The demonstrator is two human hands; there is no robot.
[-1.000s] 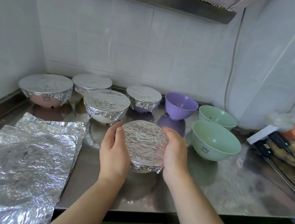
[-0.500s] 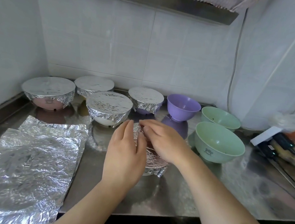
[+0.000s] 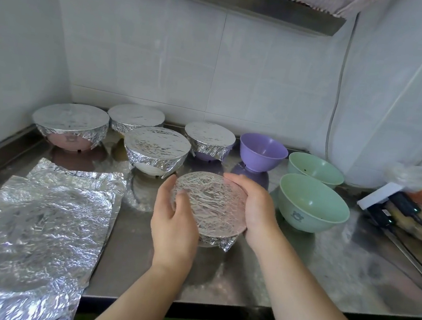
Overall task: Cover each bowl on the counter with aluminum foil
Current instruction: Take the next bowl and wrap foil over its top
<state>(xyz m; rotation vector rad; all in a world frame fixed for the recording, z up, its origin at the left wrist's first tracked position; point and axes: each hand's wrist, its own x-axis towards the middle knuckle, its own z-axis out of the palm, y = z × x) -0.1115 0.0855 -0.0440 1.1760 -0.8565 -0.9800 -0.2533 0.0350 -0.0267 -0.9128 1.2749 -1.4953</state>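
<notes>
Cupping the foil-covered bowl (image 3: 209, 207) from both sides, the left hand (image 3: 173, 224) and right hand (image 3: 254, 212) sit at the front of the steel surface (image 3: 310, 271), fingers (image 3: 236, 180) curled round the rim and pressing the foil skirt down. The wrap looks tight on top, but one corner of foil juts out loose at the near edge, and that is the weak spot: squeeze too hard there and thin foil could tear, squeeze too little and the flap may spring back open. The bowl itself seems light, so uneven pressure from one palm might tip or skate it on the slick metal. Four covered bowls (image 3: 156, 145) stand behind, close enough that a shove backward could knock one. Still bare: the purple bowl (image 3: 262, 152) and two green bowls (image 3: 312, 203), the nearer one just beside the right wrist, an easy thing to bump on the way out. Spare foil sheets (image 3: 37, 221) lie flat at left, already creased, so careless lifting risks ripping them.
</notes>
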